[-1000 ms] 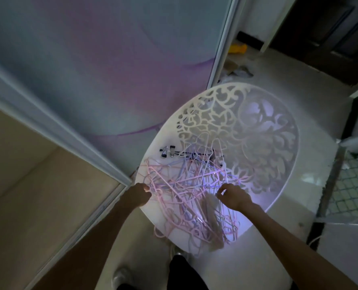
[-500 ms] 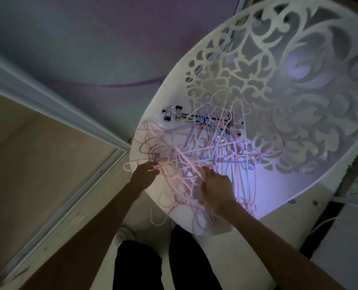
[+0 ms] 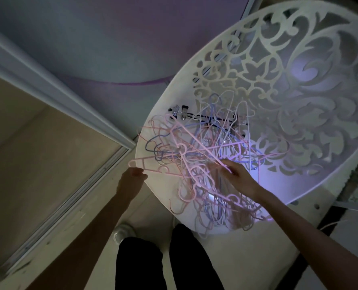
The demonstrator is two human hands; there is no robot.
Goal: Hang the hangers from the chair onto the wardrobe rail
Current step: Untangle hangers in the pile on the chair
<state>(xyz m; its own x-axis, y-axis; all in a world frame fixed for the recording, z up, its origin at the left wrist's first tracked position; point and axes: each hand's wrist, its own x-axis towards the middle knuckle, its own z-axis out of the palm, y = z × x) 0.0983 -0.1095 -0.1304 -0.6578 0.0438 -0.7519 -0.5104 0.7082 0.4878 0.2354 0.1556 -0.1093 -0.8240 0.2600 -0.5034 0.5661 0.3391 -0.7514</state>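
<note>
**Working one hanger free of the tangle**

Step in hand, by judgement: separating hangers from the heap before any trip to the wardrobe rail, which is out of view.

- Pile of hangers [image 3: 205, 160]: pink, lilac and white, heaped and interlocked on the seat of the white chair [image 3: 299, 101], directly under and beyond both hands. Black clip hanger [image 3: 194, 117] at the far edge of the heap, well beyond either grip.
- Left hand [image 3: 132, 181]: at the near left rim of the chair, fingertips touching the end of the pink hanger [image 3: 153, 166] that sticks out leftward from the pile. Grip state unclear; curled round the bar or merely resting against it, cannot tell in this dim light.
- Right hand [image 3: 238, 176]: reaching into the middle of the heap, fingers closed in a pinch on thin pink bars just ahead of the knuckles.
- Open wardrobe [image 3: 37, 153] to the left of the left hand, its sliding track just beside the forearm.

Doing it well, as advice:

- Steady the heap with the right grip; draw the pink hanger out leftward along its own length, not upward.
- Watch the hooks: several loop through neighbouring frames, likely to drag a cluster off the seat edge near the legs.
- Rotate a snagged hook free; no yanking on thin plastic.
- Gather freed hangers hook-aligned in one grip, then carry left to the wardrobe.
</note>
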